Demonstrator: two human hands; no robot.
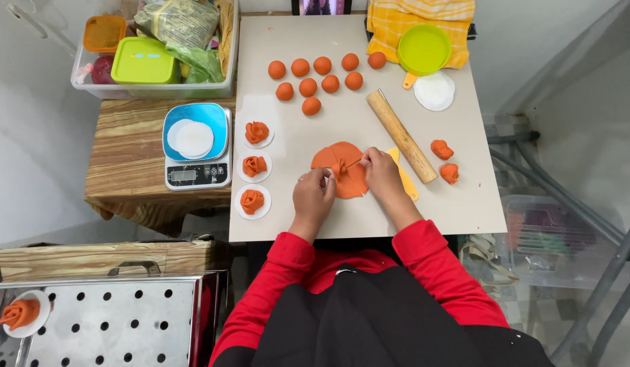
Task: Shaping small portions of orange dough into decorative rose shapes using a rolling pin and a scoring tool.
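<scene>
Overlapping flat rounds of orange dough point(342, 158) lie in the middle of the beige board point(301, 204). My left hand point(313, 196) pinches the near edge of the dough and rests on the board. My right hand point(381, 170) holds a thin stick pressed across the dough's middle. Both sleeves are red. A wooden rolling pin point(400, 135) lies just right of my right hand, with a yellow scraper point(405, 178) partly under my wrist.
Several orange dough balls point(320, 76) sit at the board's far side. Three shaped dough roses point(254, 166) on white papers line the left edge. A kitchen scale point(197, 145), a bin of containers point(152, 61), a green lid point(424, 49) and a perforated steamer tray point(104, 319) surround the board.
</scene>
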